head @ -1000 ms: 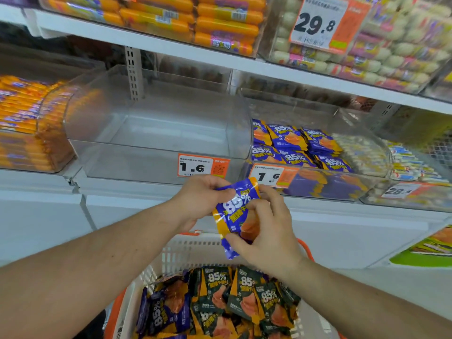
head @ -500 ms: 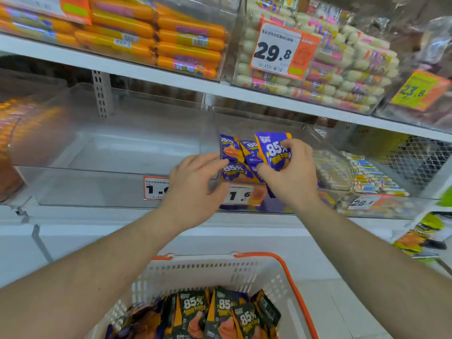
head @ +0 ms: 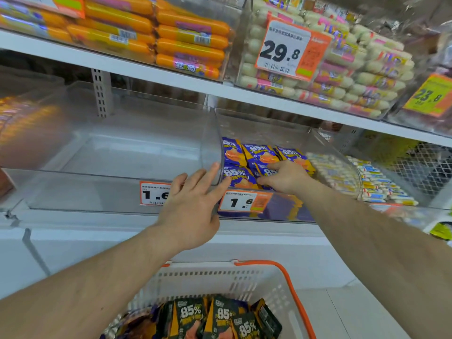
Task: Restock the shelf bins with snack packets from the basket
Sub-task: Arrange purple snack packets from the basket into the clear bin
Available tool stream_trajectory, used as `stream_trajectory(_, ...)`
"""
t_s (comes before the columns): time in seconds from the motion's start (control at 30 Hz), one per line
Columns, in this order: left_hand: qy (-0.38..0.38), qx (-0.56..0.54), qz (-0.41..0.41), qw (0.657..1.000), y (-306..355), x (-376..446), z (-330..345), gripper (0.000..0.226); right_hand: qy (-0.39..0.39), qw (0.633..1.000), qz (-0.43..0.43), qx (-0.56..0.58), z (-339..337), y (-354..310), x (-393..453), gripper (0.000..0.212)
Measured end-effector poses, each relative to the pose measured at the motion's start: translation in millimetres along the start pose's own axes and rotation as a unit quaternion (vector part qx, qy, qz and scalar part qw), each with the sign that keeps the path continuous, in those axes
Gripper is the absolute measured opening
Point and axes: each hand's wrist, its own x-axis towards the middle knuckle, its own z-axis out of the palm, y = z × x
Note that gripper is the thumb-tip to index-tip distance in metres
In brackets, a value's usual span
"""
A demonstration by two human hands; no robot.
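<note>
Shelf bins (head: 215, 148) are facing the person; right grip (head: 283, 177) is pinching a purple packet (head: 265, 171), left grip (head: 193, 199) lying released at nine o'clock of it.

This was a shop, a snack or grocery aisle by the look of it. White shelves (head: 156, 74) ran across the frame, lined with clear plastic bins (head: 137, 152) of packaged goods: orange sausages (head: 190, 35) at upper left, pale ones (head: 367, 77) at upper right, purple packets (head: 259, 152) at centre. Printed price tags (head: 283, 48) with barcodes hung on the bin fronts, and a white shopping basket (head: 220, 275) with an orange handle sat at the bottom.
</note>
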Motion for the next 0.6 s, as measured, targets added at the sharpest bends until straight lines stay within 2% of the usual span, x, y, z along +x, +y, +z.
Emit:
stream_trajectory(0.1,0.002,0.024,0.012,1.0,3.8,-0.2,-2.4,0.081,-0.033,0.999,0.011,-0.008,0.8,-1.6,-1.1,0.071)
stream_trajectory(0.2,-0.03,0.031,0.001,0.999,4.9,-0.7,-4.0,0.084,-0.05,0.999,0.019,0.003,0.5,-2.3,-2.3,0.067)
stream_trajectory(0.47,-0.002,0.009,0.018,1.0,2.6,-3.0,-3.2,0.084,-0.033,0.999,0.021,-0.025,4.6,0.4,-2.7,0.04)
stream_trajectory(0.6,-0.034,0.001,0.0,0.999,2.0,-2.0,-3.1,0.084,-0.024,0.999,0.029,0.0,5.7,1.3,-3.5,0.036)
